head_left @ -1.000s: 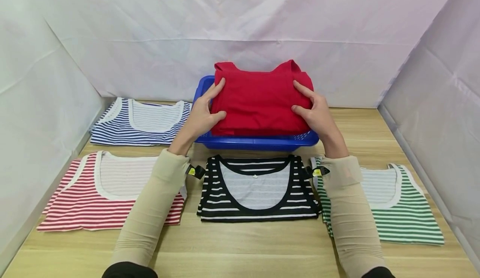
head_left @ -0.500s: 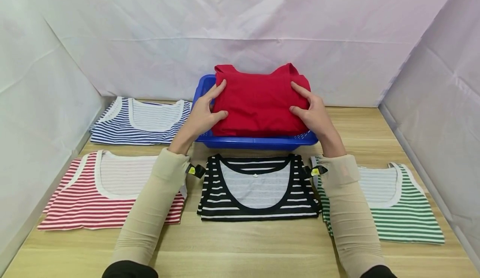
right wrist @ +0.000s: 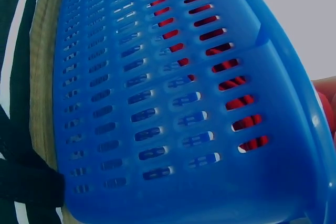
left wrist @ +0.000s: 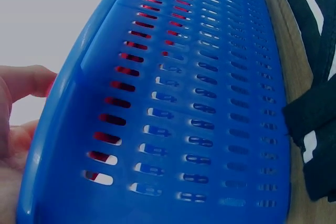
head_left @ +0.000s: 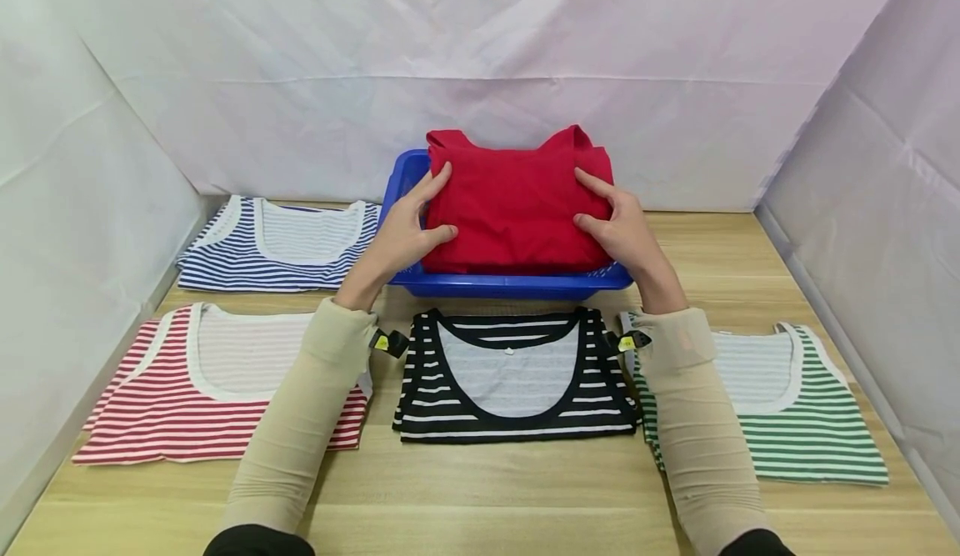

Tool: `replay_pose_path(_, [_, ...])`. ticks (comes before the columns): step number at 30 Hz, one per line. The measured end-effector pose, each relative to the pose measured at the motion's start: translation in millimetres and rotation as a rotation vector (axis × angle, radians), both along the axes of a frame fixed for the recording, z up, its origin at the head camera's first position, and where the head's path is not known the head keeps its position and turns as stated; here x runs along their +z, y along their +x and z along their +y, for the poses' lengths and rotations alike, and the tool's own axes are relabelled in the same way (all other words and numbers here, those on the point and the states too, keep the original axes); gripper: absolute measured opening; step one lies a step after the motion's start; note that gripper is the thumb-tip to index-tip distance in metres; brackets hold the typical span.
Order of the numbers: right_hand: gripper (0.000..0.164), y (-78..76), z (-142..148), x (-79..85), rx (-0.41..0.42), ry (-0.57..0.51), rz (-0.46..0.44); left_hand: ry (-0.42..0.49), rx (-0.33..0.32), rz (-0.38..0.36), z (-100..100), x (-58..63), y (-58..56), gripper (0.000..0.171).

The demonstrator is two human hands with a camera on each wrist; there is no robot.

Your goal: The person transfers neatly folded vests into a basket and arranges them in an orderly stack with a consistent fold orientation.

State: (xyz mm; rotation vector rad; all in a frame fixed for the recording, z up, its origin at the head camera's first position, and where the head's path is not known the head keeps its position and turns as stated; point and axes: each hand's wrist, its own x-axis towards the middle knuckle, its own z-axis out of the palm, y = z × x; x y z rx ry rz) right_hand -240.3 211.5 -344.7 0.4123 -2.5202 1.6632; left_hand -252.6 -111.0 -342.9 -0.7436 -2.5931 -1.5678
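In the head view a folded red tank top (head_left: 517,206) lies in the blue plastic basket (head_left: 510,287), its straps reaching toward the back. My left hand (head_left: 401,227) grips its left side, thumb and index finger spread over the top. On the opposite side my right hand (head_left: 626,227) holds it the same way; the other fingers of both hands are mostly hidden. Through the upper slots of the basket wall (left wrist: 173,108) in the left wrist view, red cloth shows. The right wrist view also has red cloth (right wrist: 228,65) behind the slots.
Folded striped tank tops lie around the basket: blue (head_left: 255,277) at left, red-and-white (head_left: 165,431) at front left, black-and-white (head_left: 517,427) in front, green (head_left: 817,448) at front right. White cloth walls (head_left: 480,31) enclose the wooden table (head_left: 480,498).
The red tank top has sunk slightly lower into the basket. My right hand has shifted a little to the left with its edge; the left hand has hardly moved.
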Motion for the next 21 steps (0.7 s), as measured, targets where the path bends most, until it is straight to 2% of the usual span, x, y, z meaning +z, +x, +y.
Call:
replay_pose_path(7, [0.061,-1.3,-1.8,0.5,-0.022,0.053,0.021,0.009,-0.016,-0.046,-1.3,2.4,0.9,0.074])
replay_pose_path(15, [0.059,-2.8,-2.8,-0.5,-0.007,0.116,0.01,0.076,-0.01,-0.034,-0.4,2.3,0.3,0.066])
replay_pose_path(21, [0.061,-2.0,-4.1,0.8,0.001,0.121,-0.006,0.099,0.004,-0.043,0.3,-0.5,-0.7,0.063])
